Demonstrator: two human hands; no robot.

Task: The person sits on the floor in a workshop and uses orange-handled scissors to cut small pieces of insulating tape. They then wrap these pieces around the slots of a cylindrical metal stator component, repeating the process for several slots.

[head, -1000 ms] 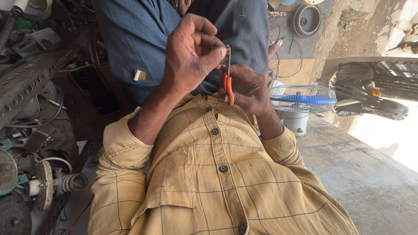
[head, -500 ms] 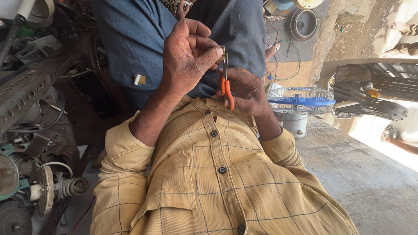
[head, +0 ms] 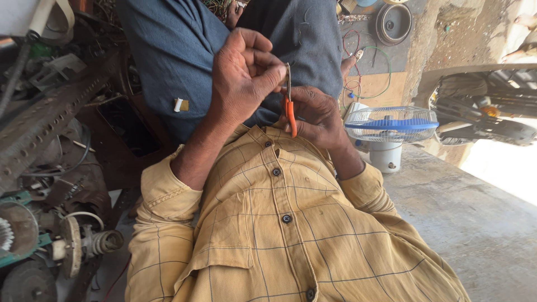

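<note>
The pliers (head: 289,109) with orange handles are the landmark here; they stand nearly upright in the middle of the view, just above the collar of the yellow checked shirt (head: 279,223).

The left hand (head: 241,78) is directly to the left of the pliers. Its fingers are curled in, and the thumb and fingertips pinch something at the metal top of the pliers; the thing is too small to tell what it is. The right hand (head: 316,114) is directly to the right of the pliers and partly behind them. It is closed around the orange handles and holds the tool. Both hands touch the pliers and are very close to each other.

Behind the pliers are the blue trousers (head: 184,50) of the person. To the right of the pliers, near but apart, stands a small table fan (head: 391,126) with a white cage and blue blades. Further up from the pliers, thin red and green wires (head: 366,67) lie on the ground, and a round dark metal part (head: 393,23) is beyond them. Far left of the pliers is a pile of rusty machine parts (head: 45,184).
</note>
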